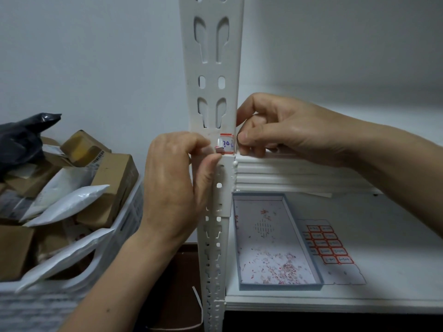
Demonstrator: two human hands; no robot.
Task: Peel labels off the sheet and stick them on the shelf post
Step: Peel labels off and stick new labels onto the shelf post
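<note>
Red-edged label (227,144) on white shelf post (213,68); left grip (177,183) and right grip (275,130) pinch its ends; sheet (328,245) near lower shelf's (383,236) front edge.

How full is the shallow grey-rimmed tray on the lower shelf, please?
Nearly empty: the grey-rimmed tray holds only scattered red-and-white paper scraps.

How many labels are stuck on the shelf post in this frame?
1: a red-edged label on the shelf post, just above the upper shelf, between the left hand and right hand. Others may be hidden behind the hands.

White post (213,68) — red-edged white label (227,144).
</note>
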